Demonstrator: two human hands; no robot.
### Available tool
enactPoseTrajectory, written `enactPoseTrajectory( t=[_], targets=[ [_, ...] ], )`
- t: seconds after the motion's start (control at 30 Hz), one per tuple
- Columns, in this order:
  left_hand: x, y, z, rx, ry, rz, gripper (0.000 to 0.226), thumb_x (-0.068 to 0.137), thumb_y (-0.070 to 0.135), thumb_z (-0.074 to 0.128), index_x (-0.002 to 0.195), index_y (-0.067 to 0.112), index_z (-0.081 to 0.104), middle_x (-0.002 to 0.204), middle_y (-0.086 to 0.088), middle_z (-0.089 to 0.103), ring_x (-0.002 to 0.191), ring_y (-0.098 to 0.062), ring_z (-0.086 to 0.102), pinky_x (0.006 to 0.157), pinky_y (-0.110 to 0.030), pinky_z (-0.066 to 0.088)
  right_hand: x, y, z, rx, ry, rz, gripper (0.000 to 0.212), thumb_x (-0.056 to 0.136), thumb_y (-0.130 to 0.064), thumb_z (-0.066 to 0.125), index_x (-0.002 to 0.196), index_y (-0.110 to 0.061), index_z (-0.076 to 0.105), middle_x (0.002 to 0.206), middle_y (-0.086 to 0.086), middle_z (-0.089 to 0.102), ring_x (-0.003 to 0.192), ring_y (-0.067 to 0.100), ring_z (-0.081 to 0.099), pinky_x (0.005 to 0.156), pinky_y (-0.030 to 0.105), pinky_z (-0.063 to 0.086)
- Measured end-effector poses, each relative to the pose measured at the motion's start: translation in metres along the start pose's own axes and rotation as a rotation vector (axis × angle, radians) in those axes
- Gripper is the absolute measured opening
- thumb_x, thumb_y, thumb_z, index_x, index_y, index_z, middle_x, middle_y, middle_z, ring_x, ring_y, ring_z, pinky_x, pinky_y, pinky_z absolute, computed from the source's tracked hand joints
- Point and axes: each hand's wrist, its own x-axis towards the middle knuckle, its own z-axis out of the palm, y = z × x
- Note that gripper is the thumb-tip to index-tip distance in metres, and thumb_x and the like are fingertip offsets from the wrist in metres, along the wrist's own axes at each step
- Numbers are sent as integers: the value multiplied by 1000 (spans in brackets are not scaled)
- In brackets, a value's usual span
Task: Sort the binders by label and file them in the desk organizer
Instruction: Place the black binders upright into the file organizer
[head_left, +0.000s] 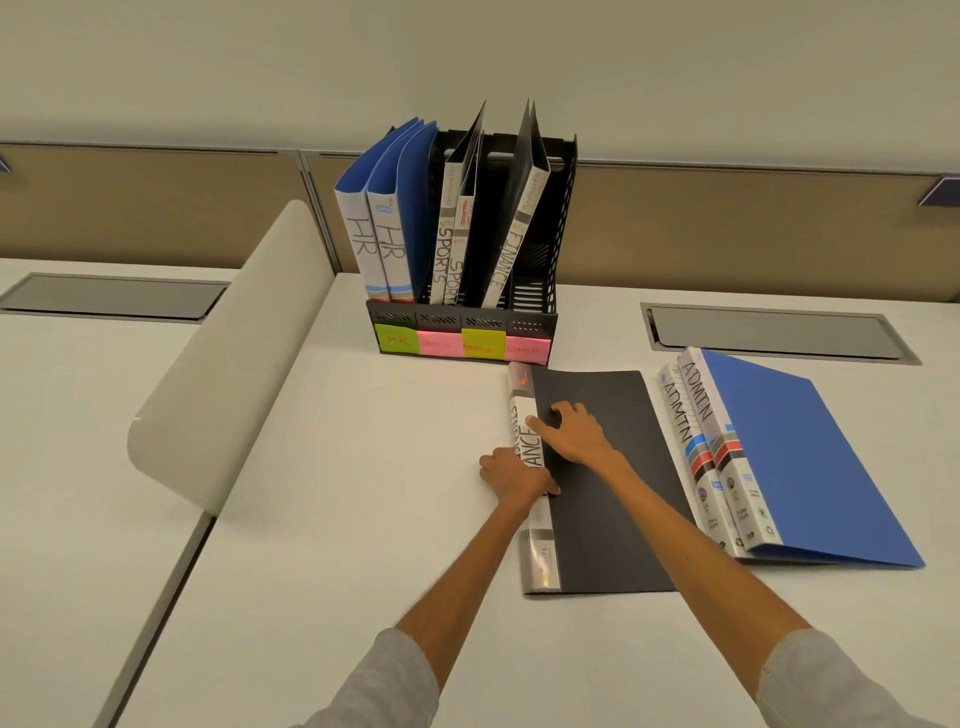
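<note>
FINANCE binder (613, 467) lies flat on the counter (363, 467) just before the desk organizer (441, 318), its long axis pointing toward the organizer and its spine to the left. Left hand (511, 475) grips the spine — thumb over the cover. Right hand (571, 436) rests on the cover, fingers (563, 410) bent; whether it grips, I cannot tell.

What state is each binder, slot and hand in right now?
HR binders, two, upright in first slot
SPORTS binders, two, upright in second slot
filed FINANCE binder, leaning in third slot
fourth slot, empty
flat FINANCE binder, closed on the desk
ADMIN binders, two, flat on desk, overlapping
left hand, grips flat binder's spine
right hand, rests on its cover
</note>
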Motion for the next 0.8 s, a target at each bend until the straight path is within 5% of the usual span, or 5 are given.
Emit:
enactPoseTrajectory(
  t=[0.13,0.43,0.8],
  targets=[
    [-7,-3,-1,-282,-15,-13,74,59,13,89,122,9,50,121,-10,61,105,-26,63,85,-38,58,-1,1,-9,40,-4,4,68,93,-58,50,142,-12,40,145,14,40,129,33,46,107,46,41],
    [-27,32,-21,-468,45,138,74,61,11,87,126,15,53,122,-9,63,99,-25,66,78,-35,59,5,-8,-51,96,24,14,70,92,-61,48,141,-11,42,140,13,52,123,30,53,100,41,42],
    [-66,82,-38,-624,97,315,67,63,5,84,124,19,60,121,-4,67,99,-25,68,78,-39,60,1,-38,-130,382,118,65,84,82,-76,46,138,-14,41,128,14,58,111,35,59,89,57,53]
  ],
)
